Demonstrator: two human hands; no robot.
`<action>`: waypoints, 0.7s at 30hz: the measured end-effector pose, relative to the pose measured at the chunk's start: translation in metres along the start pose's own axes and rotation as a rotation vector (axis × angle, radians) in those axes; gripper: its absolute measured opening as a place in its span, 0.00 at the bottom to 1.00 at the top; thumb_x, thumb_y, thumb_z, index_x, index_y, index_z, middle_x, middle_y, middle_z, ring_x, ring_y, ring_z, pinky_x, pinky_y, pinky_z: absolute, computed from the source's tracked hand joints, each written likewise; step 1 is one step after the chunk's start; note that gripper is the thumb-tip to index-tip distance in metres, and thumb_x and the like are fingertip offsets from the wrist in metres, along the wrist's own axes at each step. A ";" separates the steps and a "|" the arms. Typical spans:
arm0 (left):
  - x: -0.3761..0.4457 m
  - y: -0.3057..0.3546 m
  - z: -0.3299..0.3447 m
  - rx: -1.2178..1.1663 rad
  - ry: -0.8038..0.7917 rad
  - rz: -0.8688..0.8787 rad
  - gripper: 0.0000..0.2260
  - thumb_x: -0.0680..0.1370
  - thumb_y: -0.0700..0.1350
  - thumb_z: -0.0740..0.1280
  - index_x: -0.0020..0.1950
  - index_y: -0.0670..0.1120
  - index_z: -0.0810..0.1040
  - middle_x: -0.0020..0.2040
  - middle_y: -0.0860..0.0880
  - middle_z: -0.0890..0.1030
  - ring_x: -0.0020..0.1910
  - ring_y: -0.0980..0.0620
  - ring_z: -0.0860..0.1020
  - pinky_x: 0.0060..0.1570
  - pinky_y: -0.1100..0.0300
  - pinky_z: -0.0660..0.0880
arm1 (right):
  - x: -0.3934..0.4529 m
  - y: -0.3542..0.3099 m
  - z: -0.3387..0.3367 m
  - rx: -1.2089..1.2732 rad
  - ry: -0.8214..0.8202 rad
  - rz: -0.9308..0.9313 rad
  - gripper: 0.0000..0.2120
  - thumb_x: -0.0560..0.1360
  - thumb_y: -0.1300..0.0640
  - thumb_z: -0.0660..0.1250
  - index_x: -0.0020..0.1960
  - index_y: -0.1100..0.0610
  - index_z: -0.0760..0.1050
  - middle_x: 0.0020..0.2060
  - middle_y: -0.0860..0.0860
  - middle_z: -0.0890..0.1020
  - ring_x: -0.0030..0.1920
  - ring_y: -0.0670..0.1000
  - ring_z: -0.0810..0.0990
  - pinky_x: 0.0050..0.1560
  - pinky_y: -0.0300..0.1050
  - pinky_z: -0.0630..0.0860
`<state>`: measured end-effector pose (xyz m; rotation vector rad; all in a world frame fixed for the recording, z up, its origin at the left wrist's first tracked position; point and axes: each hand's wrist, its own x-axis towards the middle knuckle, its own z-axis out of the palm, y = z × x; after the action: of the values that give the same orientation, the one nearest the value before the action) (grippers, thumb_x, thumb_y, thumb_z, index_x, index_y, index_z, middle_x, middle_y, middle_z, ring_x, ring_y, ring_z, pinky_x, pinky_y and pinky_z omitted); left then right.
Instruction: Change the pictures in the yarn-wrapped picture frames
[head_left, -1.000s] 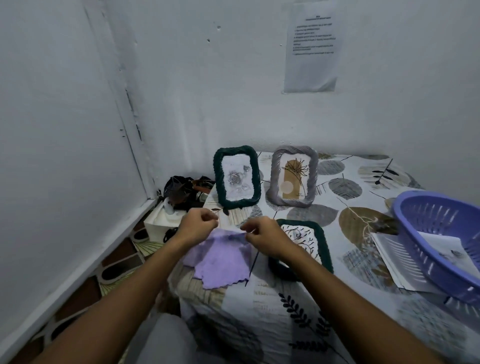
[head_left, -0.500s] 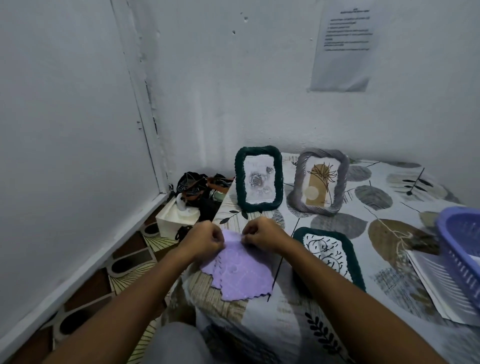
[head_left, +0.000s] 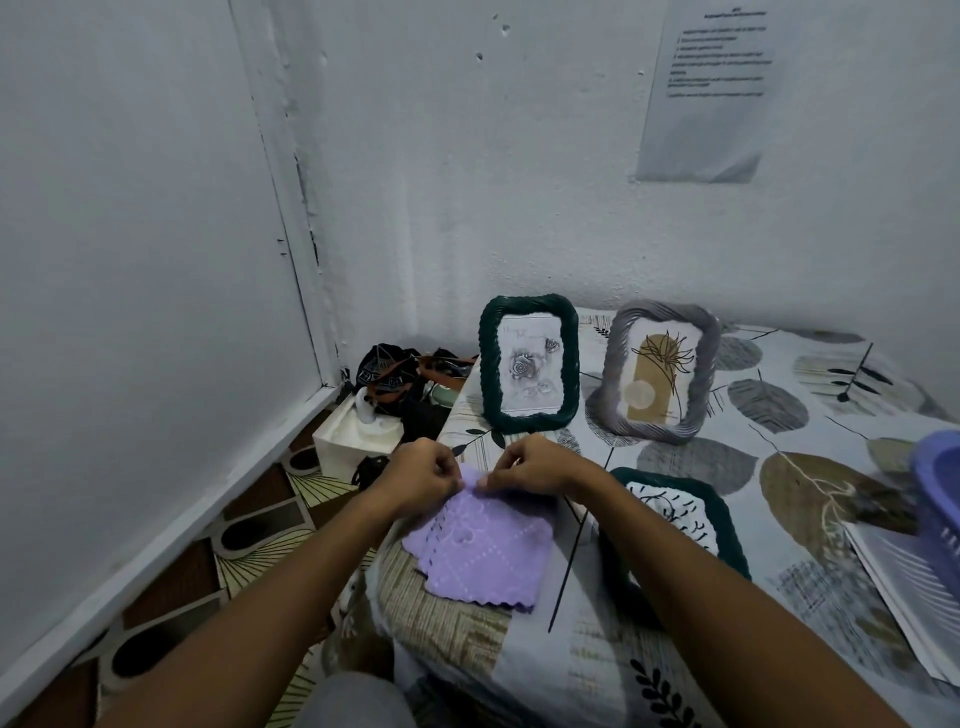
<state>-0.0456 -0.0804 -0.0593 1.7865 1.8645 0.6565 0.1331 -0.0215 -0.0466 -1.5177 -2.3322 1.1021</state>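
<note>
Pinching the far edge of the purple cloth (head_left: 485, 556), my left hand (head_left: 423, 475) and right hand (head_left: 535, 465) nearly touch. Just right of the cloth I see a green frame (head_left: 724, 525) lying flat; beyond it, another green frame (head_left: 529, 364) and a grey frame (head_left: 660, 371) stand upright.

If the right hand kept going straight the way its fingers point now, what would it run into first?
The right hand points leftward across the far edge of the purple scalloped cleaning cloth, so it would most likely meet the left hand first; their fingertips look almost touching there, though depth is hard to judge.
</note>
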 end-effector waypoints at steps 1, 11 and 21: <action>0.000 -0.001 0.002 -0.012 0.013 -0.003 0.03 0.75 0.42 0.71 0.41 0.46 0.80 0.41 0.51 0.80 0.43 0.54 0.78 0.41 0.63 0.74 | 0.000 -0.001 0.000 -0.022 -0.018 0.010 0.18 0.65 0.42 0.77 0.42 0.56 0.83 0.41 0.51 0.83 0.41 0.47 0.79 0.43 0.44 0.76; -0.008 0.001 -0.004 -0.232 0.083 0.030 0.03 0.75 0.42 0.71 0.47 0.43 0.81 0.45 0.49 0.81 0.46 0.52 0.79 0.46 0.57 0.77 | -0.002 -0.006 -0.007 -0.005 -0.142 0.074 0.24 0.64 0.44 0.77 0.50 0.62 0.81 0.49 0.56 0.84 0.45 0.52 0.80 0.50 0.48 0.76; -0.003 0.037 -0.001 -0.442 0.197 0.135 0.07 0.80 0.46 0.65 0.44 0.47 0.80 0.39 0.45 0.81 0.37 0.50 0.77 0.41 0.53 0.76 | -0.084 0.032 -0.045 1.293 0.045 0.092 0.15 0.65 0.59 0.73 0.50 0.61 0.79 0.52 0.58 0.79 0.54 0.56 0.77 0.49 0.51 0.77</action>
<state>-0.0181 -0.0818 -0.0350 1.6057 1.5629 1.2271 0.2180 -0.0627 -0.0137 -1.0269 -0.9656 1.9377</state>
